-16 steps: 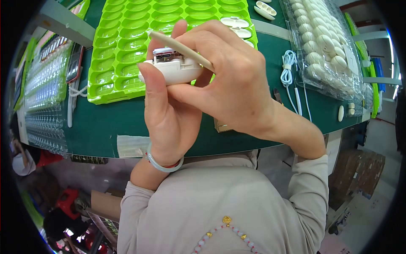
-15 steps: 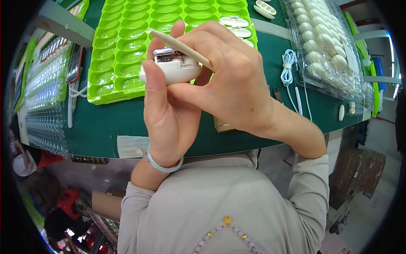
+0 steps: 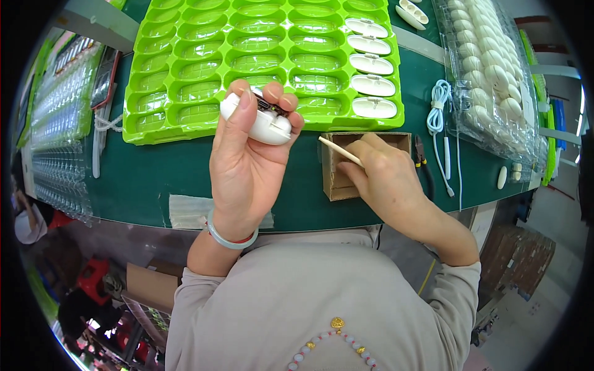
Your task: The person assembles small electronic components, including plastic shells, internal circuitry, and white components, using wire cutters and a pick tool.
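Observation:
My left hand (image 3: 244, 170) is raised over the near edge of the green tray, fingers curled round a white oval earbud charging case (image 3: 271, 130). The case is open, and dark inner parts show between thumb and fingers. My right hand (image 3: 396, 179) pinches a pale stick (image 3: 340, 151), probably wooden, near its lower end. Its fingertips are over or inside a small open cardboard box (image 3: 337, 184); whether they touch anything in there is hidden. The green tray (image 3: 176, 135) has oval pockets, with several white cases (image 3: 374, 107) in its right-hand column.
Right of the box lie pliers (image 3: 423, 162) with dark and yellow handles and a coiled white cable (image 3: 438, 106). A clear tray of white cases (image 3: 489, 77) stands at far right, near small white pieces (image 3: 502, 177). Stacked clear trays (image 3: 62, 148) are at left.
My right hand has left the case and moved right and down to the cardboard box, keeping the stick. My left hand still holds the case, now turned and slightly lower.

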Demonstrator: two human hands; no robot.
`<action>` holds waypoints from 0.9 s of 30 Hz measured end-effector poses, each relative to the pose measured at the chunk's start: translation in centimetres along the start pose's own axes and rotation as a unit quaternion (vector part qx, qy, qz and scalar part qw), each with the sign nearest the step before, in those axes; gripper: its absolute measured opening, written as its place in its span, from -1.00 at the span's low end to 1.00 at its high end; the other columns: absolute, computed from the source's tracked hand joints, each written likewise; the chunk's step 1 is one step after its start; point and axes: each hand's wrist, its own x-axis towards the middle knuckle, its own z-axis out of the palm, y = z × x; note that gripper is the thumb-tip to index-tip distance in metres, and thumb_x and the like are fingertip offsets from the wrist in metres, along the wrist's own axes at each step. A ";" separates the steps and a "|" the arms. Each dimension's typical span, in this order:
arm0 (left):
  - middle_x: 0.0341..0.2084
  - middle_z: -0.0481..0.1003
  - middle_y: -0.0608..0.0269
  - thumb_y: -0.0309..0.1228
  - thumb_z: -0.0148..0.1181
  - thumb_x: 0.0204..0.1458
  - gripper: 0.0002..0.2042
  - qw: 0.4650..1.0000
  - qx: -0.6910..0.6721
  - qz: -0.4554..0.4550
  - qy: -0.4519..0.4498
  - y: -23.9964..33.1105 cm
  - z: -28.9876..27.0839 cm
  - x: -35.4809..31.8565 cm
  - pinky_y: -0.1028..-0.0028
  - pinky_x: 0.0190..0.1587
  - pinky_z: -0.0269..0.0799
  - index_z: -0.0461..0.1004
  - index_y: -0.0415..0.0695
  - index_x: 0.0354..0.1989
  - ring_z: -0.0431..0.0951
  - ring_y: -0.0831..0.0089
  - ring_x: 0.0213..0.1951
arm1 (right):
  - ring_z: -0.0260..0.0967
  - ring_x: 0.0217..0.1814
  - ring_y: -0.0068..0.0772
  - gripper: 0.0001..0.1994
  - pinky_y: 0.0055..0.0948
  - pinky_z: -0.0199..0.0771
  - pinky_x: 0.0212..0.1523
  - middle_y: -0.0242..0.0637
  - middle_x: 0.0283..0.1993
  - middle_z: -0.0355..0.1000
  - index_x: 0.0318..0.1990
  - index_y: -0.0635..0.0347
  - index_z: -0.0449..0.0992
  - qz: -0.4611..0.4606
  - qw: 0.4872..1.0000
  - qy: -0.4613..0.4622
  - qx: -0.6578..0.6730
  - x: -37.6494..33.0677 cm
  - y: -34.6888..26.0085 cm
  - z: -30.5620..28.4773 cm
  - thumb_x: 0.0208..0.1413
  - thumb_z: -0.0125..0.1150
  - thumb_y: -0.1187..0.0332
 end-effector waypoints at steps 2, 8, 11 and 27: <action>-0.29 0.29 0.27 -0.35 -0.09 0.16 -0.94 1.000 -0.001 -0.001 -0.009 0.1 -0.1 0.0 0.47 -0.09 0.35 0.22 -0.02 -0.29 0.33 0.46 -0.18 | 0.34 -0.44 -0.05 -0.89 -0.23 0.33 -0.44 -0.14 -0.45 0.31 -0.40 0.27 0.43 0.003 1.000 -0.006 -0.012 0.0 0.2 0.6 -0.09 0.19 0.46; -0.29 0.29 0.27 -0.27 -0.13 0.18 -0.88 0.999 -0.028 -0.034 -0.022 -0.3 0.1 -0.1 0.46 -0.09 0.36 0.22 -0.02 -0.28 0.33 0.45 -0.18 | 0.34 -0.45 -0.01 -0.92 -0.19 0.35 -0.46 -0.09 -0.43 0.28 -0.41 0.28 0.35 -0.004 1.000 -0.029 -0.011 -0.2 0.1 0.1 -0.07 0.11 0.51; -0.29 0.29 0.26 -0.27 -0.15 0.19 -0.88 0.995 -0.068 -0.062 -0.047 -0.2 -0.1 -0.6 0.45 -0.09 0.36 0.24 -0.03 -0.26 0.33 0.44 -0.17 | 0.34 -0.42 0.01 -0.92 -0.22 0.36 -0.43 -0.09 -0.43 0.29 -0.39 0.29 0.33 -0.025 0.998 0.001 0.057 -0.4 -1.3 -2.1 -0.04 0.09 0.53; -0.26 0.23 0.27 -0.27 -0.16 0.19 -0.83 0.977 -0.115 -0.177 -0.012 -2.5 2.1 -1.1 0.44 -0.07 0.29 0.25 -0.06 -0.16 0.27 0.43 -0.14 | 0.44 -0.31 -0.27 -0.80 -0.52 0.45 -0.31 -0.12 -0.35 0.45 -0.35 0.31 0.48 -0.124 0.899 0.295 0.300 -0.9 -4.0 -1.7 -0.22 0.28 0.65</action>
